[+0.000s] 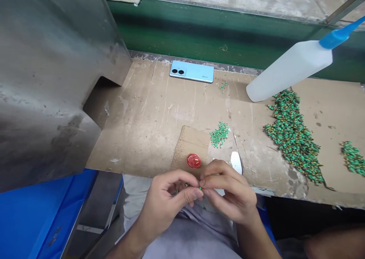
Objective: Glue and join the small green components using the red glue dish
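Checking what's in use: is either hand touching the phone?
No, the left hand and right hand meet near the red dish, apart from the phone.

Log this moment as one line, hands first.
left hand: pinching small green piece | right hand: at same piece | beyond hands: small red dish on cardboard pad | right of pad: green pile

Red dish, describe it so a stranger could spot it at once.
On the cardboard-covered bench, find the small cardboard piece just beyond the left hand and right hand. The red dish sits there, glossy, round and red, unlike the green pile nearby.
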A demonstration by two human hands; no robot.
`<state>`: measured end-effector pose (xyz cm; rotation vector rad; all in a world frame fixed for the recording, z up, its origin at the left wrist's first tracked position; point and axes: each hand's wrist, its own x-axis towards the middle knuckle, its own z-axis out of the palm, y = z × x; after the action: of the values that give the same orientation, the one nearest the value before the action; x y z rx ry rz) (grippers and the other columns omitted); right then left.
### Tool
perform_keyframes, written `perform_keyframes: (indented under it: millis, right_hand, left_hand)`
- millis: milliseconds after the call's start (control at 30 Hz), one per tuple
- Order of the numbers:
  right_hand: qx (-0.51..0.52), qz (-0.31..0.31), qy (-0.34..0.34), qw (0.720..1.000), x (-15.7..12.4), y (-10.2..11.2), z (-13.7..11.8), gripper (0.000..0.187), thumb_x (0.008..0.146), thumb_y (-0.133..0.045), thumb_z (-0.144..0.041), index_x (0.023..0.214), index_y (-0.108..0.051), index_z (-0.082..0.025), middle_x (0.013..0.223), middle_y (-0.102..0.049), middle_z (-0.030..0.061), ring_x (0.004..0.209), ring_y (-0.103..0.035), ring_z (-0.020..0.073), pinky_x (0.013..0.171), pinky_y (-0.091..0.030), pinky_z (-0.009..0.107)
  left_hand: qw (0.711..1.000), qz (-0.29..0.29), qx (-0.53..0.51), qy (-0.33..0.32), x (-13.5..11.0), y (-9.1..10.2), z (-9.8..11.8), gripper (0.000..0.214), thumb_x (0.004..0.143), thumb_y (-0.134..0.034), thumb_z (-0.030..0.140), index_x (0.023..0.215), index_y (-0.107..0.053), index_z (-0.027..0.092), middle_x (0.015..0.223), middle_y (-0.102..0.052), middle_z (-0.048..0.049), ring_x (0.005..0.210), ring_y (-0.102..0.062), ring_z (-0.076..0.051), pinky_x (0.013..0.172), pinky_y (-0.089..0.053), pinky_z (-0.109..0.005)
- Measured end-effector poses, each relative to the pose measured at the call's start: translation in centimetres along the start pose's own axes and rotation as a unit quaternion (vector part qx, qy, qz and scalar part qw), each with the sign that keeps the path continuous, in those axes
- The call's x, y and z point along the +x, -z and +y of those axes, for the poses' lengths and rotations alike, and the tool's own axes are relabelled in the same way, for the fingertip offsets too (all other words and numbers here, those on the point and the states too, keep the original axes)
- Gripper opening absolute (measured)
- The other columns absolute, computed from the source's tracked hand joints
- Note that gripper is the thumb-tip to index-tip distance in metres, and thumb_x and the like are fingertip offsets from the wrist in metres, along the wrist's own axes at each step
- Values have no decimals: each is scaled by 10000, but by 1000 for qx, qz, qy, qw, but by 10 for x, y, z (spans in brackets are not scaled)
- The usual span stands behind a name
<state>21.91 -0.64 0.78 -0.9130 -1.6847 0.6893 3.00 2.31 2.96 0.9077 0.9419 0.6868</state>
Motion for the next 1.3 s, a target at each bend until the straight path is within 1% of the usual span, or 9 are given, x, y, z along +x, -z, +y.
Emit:
perform_keyframes:
  millis: [233, 400, 500, 600, 767, 900, 1000, 1167, 1300]
  right_hand:
    - [45, -50, -22, 997, -1, 7, -2, 209, 1022, -595, -99, 1157, -722, -197, 974, -690, 74, 881, -696, 199, 747, -626, 337]
    - [32, -51, -53, 997, 1, 7, -5, 219, 967, -606, -46, 1091, -694, -203, 925, -672, 55, 822, -674, 185, 695, -605, 308]
    - [-31, -35, -33, 998, -1, 4, -7, 255, 938, -611, -15, 1084, -683, -211, 908, -679, 47, 812, -674, 185, 690, -594, 310]
    - [-85, -38, -2, 996, -4, 3, -6, 270, 939, -623, -14, 1124, -674, -204, 919, -705, 59, 823, -684, 197, 705, -592, 336]
    - [-104, -35, 20, 994, -8, 0, -3, 301, 936, -680, -43, 1201, -661, -184, 965, -754, 85, 819, -707, 209, 707, -591, 365]
    - [-136, -17, 33, 990, -12, -2, 0, 350, 950, -687, -70, 1270, -658, -210, 964, -784, 85, 762, -714, 215, 657, -573, 371]
    - [-157, -9, 55, 986, -17, -2, 3, 381, 942, -700, -69, 1302, -661, -190, 972, -793, 97, 733, -706, 214, 617, -561, 365]
    - [-170, -22, 63, 983, -18, -2, 4, 304, 944, -694, -64, 1228, -684, -173, 946, -785, 95, 727, -697, 211, 609, -558, 361]
    - [-182, -31, 47, 982, -14, -2, 2, 221, 951, -675, -41, 1131, -681, -169, 902, -763, 88, 741, -681, 207, 634, -556, 352]
  left_hand:
    - [999, -27, -16, 43, -1, 0, 1, 169, 758, -914, 246, 722, -768, 169, 614, -745, -12, 465, -588, -91, 471, -460, -176]
    - [998, -37, 29, 36, -6, 1, -2, 122, 868, -802, 285, 823, -791, 172, 654, -770, -33, 494, -621, -109, 506, -501, -196]
    - [997, -33, 69, 14, -7, 3, -1, 137, 900, -758, 299, 887, -806, 172, 669, -782, -43, 527, -646, -124, 536, -515, -208]
    - [996, -33, 86, -5, -5, 4, 1, 145, 912, -741, 297, 874, -802, 172, 682, -786, -41, 539, -645, -120, 548, -513, -206]
    - [996, -31, 80, -11, -5, 6, 1, 148, 951, -698, 275, 885, -780, 171, 704, -788, -34, 569, -650, -116, 561, -518, -199]
    - [996, -28, 84, -17, -7, 8, 0, 144, 958, -693, 275, 942, -796, 177, 702, -790, -35, 578, -658, -127, 566, -520, -214]
    - [995, -25, 93, -21, -7, 8, 1, 142, 939, -709, 283, 945, -807, 180, 688, -791, -39, 568, -664, -139, 556, -516, -228]
    - [993, -13, 120, -7, -6, 7, 4, 139, 915, -709, 290, 910, -798, 184, 669, -784, -35, 550, -648, -139, 548, -496, -231]
    - [989, -5, 149, 0, -4, 7, 3, 123, 904, -695, 277, 891, -783, 191, 682, -787, -27, 595, -674, -146, 577, -496, -230]
